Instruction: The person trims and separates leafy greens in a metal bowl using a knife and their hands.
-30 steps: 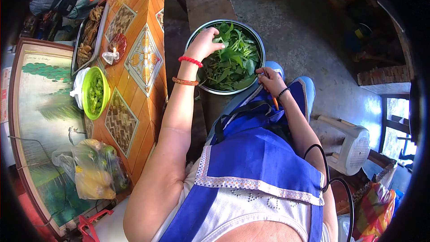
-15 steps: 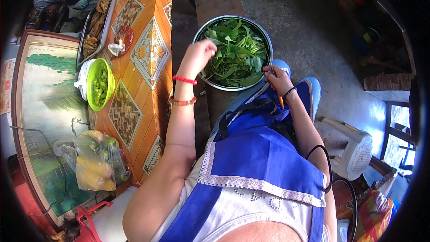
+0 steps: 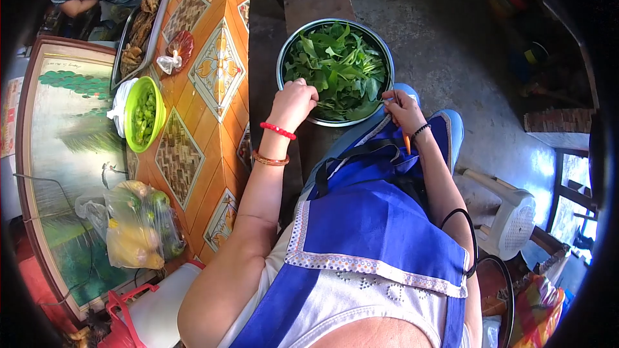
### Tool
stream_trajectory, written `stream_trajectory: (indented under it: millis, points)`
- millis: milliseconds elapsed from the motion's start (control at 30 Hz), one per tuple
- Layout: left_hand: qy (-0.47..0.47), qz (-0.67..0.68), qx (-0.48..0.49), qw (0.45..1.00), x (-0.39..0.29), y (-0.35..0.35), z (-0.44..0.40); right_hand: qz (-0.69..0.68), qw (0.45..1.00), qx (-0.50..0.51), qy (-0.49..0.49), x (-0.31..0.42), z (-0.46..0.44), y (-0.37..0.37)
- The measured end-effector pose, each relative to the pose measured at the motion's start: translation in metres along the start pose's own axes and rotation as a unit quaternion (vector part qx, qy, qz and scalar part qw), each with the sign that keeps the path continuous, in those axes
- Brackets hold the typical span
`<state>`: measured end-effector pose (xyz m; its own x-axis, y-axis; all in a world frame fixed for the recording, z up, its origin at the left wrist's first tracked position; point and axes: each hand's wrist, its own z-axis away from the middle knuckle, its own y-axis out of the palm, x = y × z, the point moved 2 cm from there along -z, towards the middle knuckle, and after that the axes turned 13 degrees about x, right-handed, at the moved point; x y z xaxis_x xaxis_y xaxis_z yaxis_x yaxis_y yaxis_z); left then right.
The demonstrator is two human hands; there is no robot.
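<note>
A metal basin (image 3: 281, 58) heaped with green leaves and stems (image 3: 335, 67) stands in front of me. My left hand (image 3: 294, 102), with a red bracelet on its wrist, is at the basin's near left rim. Its fingers are curled together, and what they hold, if anything, is hidden. Beside the basin's right rim, above my lap, my right hand (image 3: 405, 113) is closed around a knife with an orange handle (image 3: 407, 143). The knife's thin blade points up past the fingers.
On the patterned table (image 3: 187, 161) to the left are a green bowl of peppers (image 3: 145, 116), a tied plastic bag (image 3: 177, 55), a tray of brown food (image 3: 138, 32) and a bag of produce (image 3: 137, 225). A white plastic stool (image 3: 512, 219) stands at the right.
My left hand has moved from over the leaves down towards me, to the basin's near left rim. My right hand with the knife has barely shifted. Someone's arm now shows at the top left.
</note>
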<state>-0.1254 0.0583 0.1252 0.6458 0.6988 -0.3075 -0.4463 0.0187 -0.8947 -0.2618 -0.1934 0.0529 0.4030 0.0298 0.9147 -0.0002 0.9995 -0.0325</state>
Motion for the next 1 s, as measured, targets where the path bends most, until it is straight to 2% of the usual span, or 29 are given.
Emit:
stream_trajectory:
  millis: [67,100,167,200,267,333,467,533,567,633,667,800,1000]
  points:
    - [0.000,0.080,0.059,0.995,0.005,-0.013,-0.001,0.023,1.000,0.001,0.014,0.007,0.003,-0.001]
    - [0.001,0.080,0.057,0.995,0.005,-0.018,-0.001,0.024,1.000,0.000,0.013,0.013,0.005,-0.001]
    - [0.005,0.264,0.121,0.957,0.005,-0.021,-0.002,0.080,0.997,-0.006,-0.012,0.027,0.008,0.003]
    - [0.006,0.264,0.121,0.957,0.005,-0.017,-0.004,0.081,0.997,-0.007,-0.012,0.038,0.012,0.006]
    - [0.029,0.487,0.130,0.863,0.002,-0.004,-0.009,0.093,0.995,-0.039,0.012,0.056,0.017,0.009]
    - [0.009,0.626,0.123,0.770,-0.016,-0.001,-0.007,0.092,0.995,-0.037,-0.023,0.056,0.018,0.012]
    - [0.039,0.806,0.090,0.583,-0.036,0.019,-0.020,0.112,0.990,0.000,-0.087,0.068,0.021,0.026]
    - [0.045,0.836,0.076,0.541,-0.042,0.025,-0.027,0.071,0.994,0.037,-0.080,0.078,0.026,0.034]
    - [0.046,0.837,0.076,0.540,-0.044,0.026,-0.030,0.044,0.995,0.052,-0.073,0.082,0.029,0.038]
    - [0.067,0.866,0.057,0.493,-0.047,0.027,-0.033,0.072,0.992,0.060,-0.083,0.091,0.033,0.043]
    - [0.067,0.866,0.057,0.493,-0.048,0.027,-0.034,0.100,0.988,0.069,-0.095,0.094,0.033,0.045]
    - [0.059,0.873,0.031,0.483,-0.052,0.024,-0.033,0.070,0.988,0.048,-0.126,0.087,0.028,0.048]
    - [0.060,0.885,0.047,0.459,-0.055,0.031,-0.034,0.091,0.987,0.047,-0.124,0.078,0.025,0.045]
